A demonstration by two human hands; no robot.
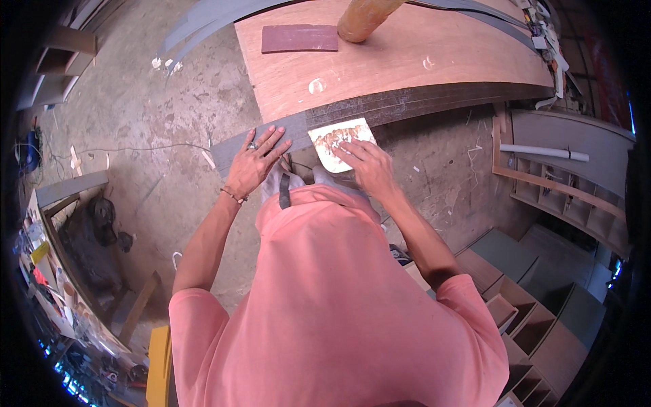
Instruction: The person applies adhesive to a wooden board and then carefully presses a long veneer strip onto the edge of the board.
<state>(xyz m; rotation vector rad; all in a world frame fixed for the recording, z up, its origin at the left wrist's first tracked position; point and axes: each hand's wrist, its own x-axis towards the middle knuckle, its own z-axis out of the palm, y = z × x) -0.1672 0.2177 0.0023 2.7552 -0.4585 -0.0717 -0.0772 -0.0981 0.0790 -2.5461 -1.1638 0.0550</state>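
Concrete workshop floor (169, 183) is seen from the head view, w/ a plywood counter (407, 61) above it. A dark laminate strip (271, 139) is laid along the counter's near edge, overhanging to the left. The left hand (254, 163) is pressed flat on that strip, fingers spread, nothing gripped. The right hand (366, 166) is laid palm-down, fingers extended, on a pale scraper card smeared w/ brown glue (336, 139), which is pressed against the strip just right of the left hand. Further back on the counter, a dark red sanding sheet (300, 39) and a tan cylindrical object (363, 17) are seen. Wooden shelf units (563, 197) are stood at right. A black dog (91, 234) is lying at left.
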